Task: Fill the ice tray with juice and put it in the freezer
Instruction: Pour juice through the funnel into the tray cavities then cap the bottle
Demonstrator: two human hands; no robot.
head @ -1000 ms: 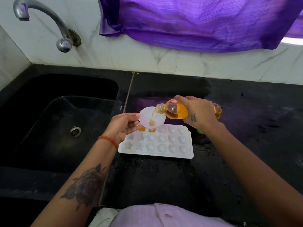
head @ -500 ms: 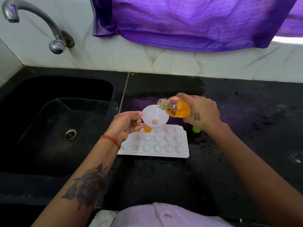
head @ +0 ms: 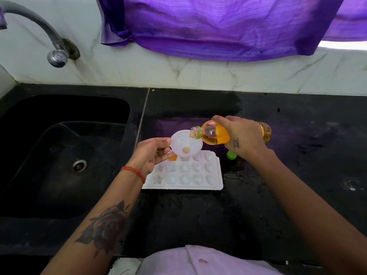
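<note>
A black counter (head: 198, 215) runs under a white marble wall, with a dark sink (head: 65, 155) and a tap (head: 49, 36) to the left and purple cloth (head: 218, 26) hanging above. A white ice tray (head: 215, 175) lies flat on the counter, one far cell holding orange juice (head: 172, 158). The left hand (head: 153, 153) holds a white funnel (head: 195, 145) over the tray's far row, fingers (head: 163, 140) pinching its rim. The right hand (head: 244, 138) wraps closed around a juice bottle (head: 214, 135), tipped nearly level, its mouth over the funnel. A green cap (head: 231, 155) sits just beside the tray.
</note>
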